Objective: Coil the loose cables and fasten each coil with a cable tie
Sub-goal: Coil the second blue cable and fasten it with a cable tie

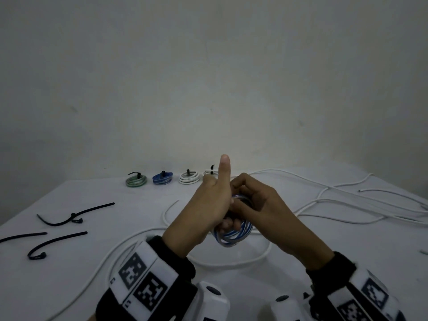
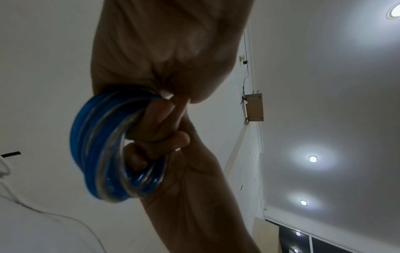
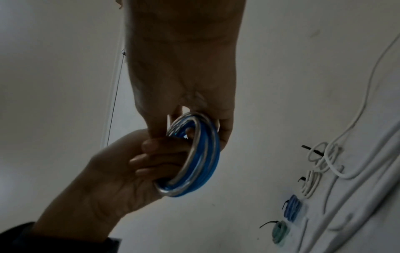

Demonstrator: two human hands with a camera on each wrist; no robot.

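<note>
Blue-and-clear cable coil (image 1: pixel 234 232) held above near-centre of worktop (image 1: pixel 92 262), between both hands. Left hand (image 1: pixel 208 209): fingers (image 3: pixel 155 154) curled through coil's middle, gripping loops; thumb up, free. Right hand (image 1: pixel 259 205): fingers (image 1: pixel 240 181) bent, pinching coil's upper edge. Judgement: light, springy plastic sheath, smooth and likely slippery; loops want to spread open if grip slackens. Best hold: clamp across all turns at one spot, leaving opposite side free for tie. Loose black cable ties (image 1: pixel 60 218) lie left; four tied coils (image 1: pixel 162 178) at far edge; loose white cables (image 1: pixel 347 205) right.
</note>
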